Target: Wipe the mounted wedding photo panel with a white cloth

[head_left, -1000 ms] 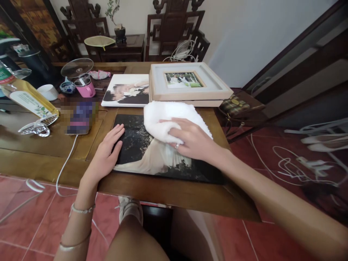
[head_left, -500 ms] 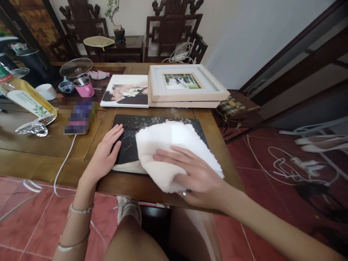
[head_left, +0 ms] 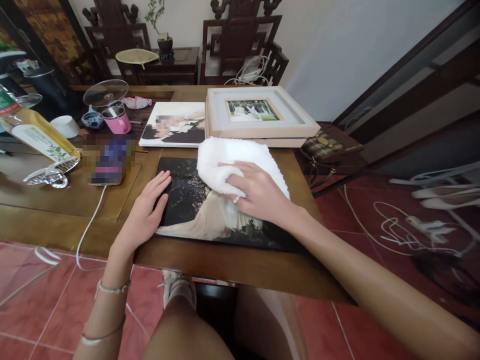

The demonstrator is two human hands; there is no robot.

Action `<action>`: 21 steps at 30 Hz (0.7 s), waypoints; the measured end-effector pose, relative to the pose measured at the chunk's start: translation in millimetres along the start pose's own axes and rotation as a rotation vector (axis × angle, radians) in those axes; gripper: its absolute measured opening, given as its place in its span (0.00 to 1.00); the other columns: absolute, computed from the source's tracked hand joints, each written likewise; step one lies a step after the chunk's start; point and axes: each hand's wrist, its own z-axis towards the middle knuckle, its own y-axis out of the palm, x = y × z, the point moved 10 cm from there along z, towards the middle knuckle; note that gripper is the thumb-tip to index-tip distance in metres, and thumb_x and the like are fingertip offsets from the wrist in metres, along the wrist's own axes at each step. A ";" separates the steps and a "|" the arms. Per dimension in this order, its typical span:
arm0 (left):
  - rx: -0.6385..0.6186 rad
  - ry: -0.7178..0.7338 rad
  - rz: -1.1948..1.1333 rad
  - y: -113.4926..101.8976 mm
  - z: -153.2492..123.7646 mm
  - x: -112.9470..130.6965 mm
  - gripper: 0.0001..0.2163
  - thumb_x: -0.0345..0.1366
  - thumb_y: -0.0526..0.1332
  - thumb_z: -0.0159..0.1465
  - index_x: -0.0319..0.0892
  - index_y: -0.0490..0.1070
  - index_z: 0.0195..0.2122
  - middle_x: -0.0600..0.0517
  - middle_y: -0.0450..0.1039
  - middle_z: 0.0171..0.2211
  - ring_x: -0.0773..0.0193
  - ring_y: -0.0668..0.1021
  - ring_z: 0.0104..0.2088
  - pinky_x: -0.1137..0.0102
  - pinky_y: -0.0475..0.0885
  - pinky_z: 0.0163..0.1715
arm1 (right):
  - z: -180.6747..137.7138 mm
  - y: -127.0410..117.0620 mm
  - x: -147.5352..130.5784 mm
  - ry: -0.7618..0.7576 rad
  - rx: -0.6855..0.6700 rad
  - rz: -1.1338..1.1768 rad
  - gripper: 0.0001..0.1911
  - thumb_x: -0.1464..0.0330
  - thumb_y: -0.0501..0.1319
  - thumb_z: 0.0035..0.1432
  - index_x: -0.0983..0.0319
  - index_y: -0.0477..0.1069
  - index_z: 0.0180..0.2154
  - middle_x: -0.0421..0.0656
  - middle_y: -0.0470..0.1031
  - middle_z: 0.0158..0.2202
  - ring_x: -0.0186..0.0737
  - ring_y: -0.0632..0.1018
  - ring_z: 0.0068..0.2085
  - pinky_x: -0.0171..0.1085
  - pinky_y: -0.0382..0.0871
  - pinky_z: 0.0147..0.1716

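Note:
A dark photo panel showing a pale gown lies flat near the table's front edge. My left hand rests on its left edge, fingers stretched out and holding nothing. Bunched under my right hand is a fluffy white cloth, gripped between thumb and fingers. The cloth covers the panel's upper right part and reaches the picture frames behind it. A ring shows on the right hand.
Wooden picture frames are stacked behind the panel, beside a white-edged photo print. To the left are a phone on a cable, a hair claw clip, an oil bottle and a pink mug.
My right hand has moved the white cloth away from me, up the panel, uncovering the gown and the lower right part. My left hand has stayed in place.

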 end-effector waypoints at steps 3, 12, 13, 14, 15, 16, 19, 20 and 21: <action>0.000 0.004 0.001 0.3 0.3 0.1 0.20 0.37 0.49 0.70 0.38 0.63 0.61 0.44 0.59 0.65 0.57 0.60 0.66 0.55 0.53 0.65 | -2.5 2.8 -14.0 0.012 -0.040 0.027 0.12 0.74 0.56 0.50 0.63 0.73 0.38 0.57 0.71 0.55 0.53 0.70 0.59 0.57 0.64 0.56; -0.001 0.001 -0.001 0.8 0.4 0.0 0.20 0.39 0.49 0.70 0.40 0.63 0.61 0.44 0.59 0.65 0.56 0.60 0.66 0.54 0.53 0.65 | -42.6 -7.5 -111.9 -0.205 -0.100 0.277 0.12 0.76 0.57 0.45 0.62 0.73 0.34 0.50 0.70 0.58 0.50 0.66 0.62 0.54 0.56 0.62; 0.000 0.002 -0.003 0.6 0.4 0.3 0.20 0.39 0.49 0.70 0.40 0.63 0.61 0.44 0.59 0.65 0.56 0.59 0.66 0.54 0.53 0.65 | -43.7 -8.0 -115.8 -0.228 -0.114 0.294 0.13 0.76 0.57 0.45 0.61 0.73 0.35 0.49 0.70 0.58 0.49 0.66 0.62 0.53 0.56 0.62; -0.001 0.002 -0.004 0.6 0.4 0.6 0.20 0.39 0.49 0.70 0.40 0.63 0.61 0.44 0.59 0.65 0.56 0.59 0.66 0.54 0.53 0.65 | -43.6 -8.3 -117.0 -0.247 -0.129 0.302 0.15 0.76 0.57 0.45 0.61 0.74 0.37 0.48 0.70 0.58 0.48 0.66 0.62 0.52 0.56 0.62; -0.002 0.001 -0.005 0.5 0.3 0.6 0.20 0.39 0.49 0.70 0.41 0.63 0.61 0.44 0.59 0.65 0.56 0.59 0.66 0.54 0.53 0.65 | -42.4 -8.4 -115.7 -0.261 -0.145 0.302 0.17 0.75 0.56 0.46 0.61 0.74 0.40 0.47 0.70 0.58 0.47 0.66 0.62 0.51 0.57 0.62; -0.004 -0.003 -0.006 0.6 0.3 0.5 0.20 0.39 0.49 0.70 0.41 0.63 0.61 0.45 0.59 0.65 0.57 0.59 0.66 0.54 0.53 0.65 | -40.1 -7.7 -111.3 -0.263 -0.164 0.293 0.18 0.75 0.56 0.48 0.61 0.73 0.42 0.47 0.70 0.58 0.45 0.66 0.62 0.50 0.58 0.62; -0.006 -0.018 -0.008 0.6 0.4 -0.7 0.20 0.39 0.49 0.70 0.41 0.63 0.61 0.45 0.59 0.65 0.56 0.59 0.66 0.53 0.53 0.65 | -28.3 -2.9 -85.5 -0.211 -0.195 0.235 0.17 0.74 0.55 0.52 0.60 0.72 0.44 0.47 0.69 0.59 0.42 0.67 0.61 0.49 0.60 0.60; -0.007 -0.021 -0.006 0.7 0.4 -1.1 0.20 0.39 0.49 0.70 0.41 0.63 0.61 0.45 0.59 0.65 0.56 0.59 0.66 0.53 0.52 0.65 | -23.1 -1.2 -74.6 -0.179 -0.184 0.212 0.16 0.74 0.56 0.52 0.60 0.72 0.43 0.48 0.68 0.59 0.42 0.68 0.60 0.50 0.61 0.60; -0.007 -0.022 -0.004 0.8 0.4 -1.2 0.20 0.39 0.49 0.70 0.40 0.63 0.61 0.45 0.59 0.65 0.57 0.59 0.66 0.53 0.52 0.65 | -17.6 0.5 -63.6 -0.140 -0.164 0.190 0.15 0.74 0.56 0.51 0.60 0.72 0.42 0.49 0.68 0.59 0.44 0.69 0.59 0.51 0.61 0.60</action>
